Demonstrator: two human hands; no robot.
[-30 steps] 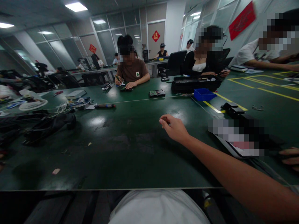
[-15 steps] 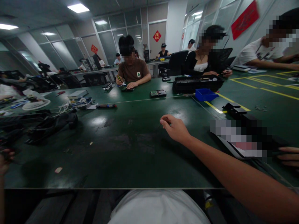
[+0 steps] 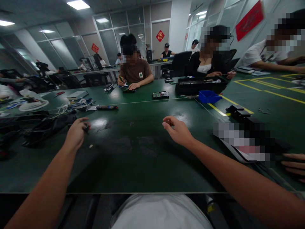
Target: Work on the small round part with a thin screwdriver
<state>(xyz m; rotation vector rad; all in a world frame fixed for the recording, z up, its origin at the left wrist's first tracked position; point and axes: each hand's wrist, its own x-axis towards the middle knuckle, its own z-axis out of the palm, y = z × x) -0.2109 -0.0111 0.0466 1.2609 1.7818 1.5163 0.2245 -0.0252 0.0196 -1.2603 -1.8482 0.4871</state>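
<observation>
My left hand (image 3: 75, 133) is over the left part of the green table (image 3: 124, 171), its fingers closed round a small dark and red object (image 3: 86, 128) that I cannot make out. Beside it lie black plastic parts (image 3: 45, 128). My right hand (image 3: 177, 129) hangs over the middle of the table, thumb and fingertips pinched together; what they hold, if anything, is too small to name. A black and grey pen-shaped tool (image 3: 107, 107) with a red end lies beyond, between the two hands.
A circuit-board device (image 3: 160, 94), a blue tray (image 3: 209, 96) and a long black case (image 3: 201, 86) stand further back. At right are a blurred-out pad (image 3: 238, 146) and another person's hand (image 3: 294, 165). Several people sit around the table.
My left hand has come in from the left edge toward the middle, carrying the small dark and red object. My right hand has stayed in nearly the same place.
</observation>
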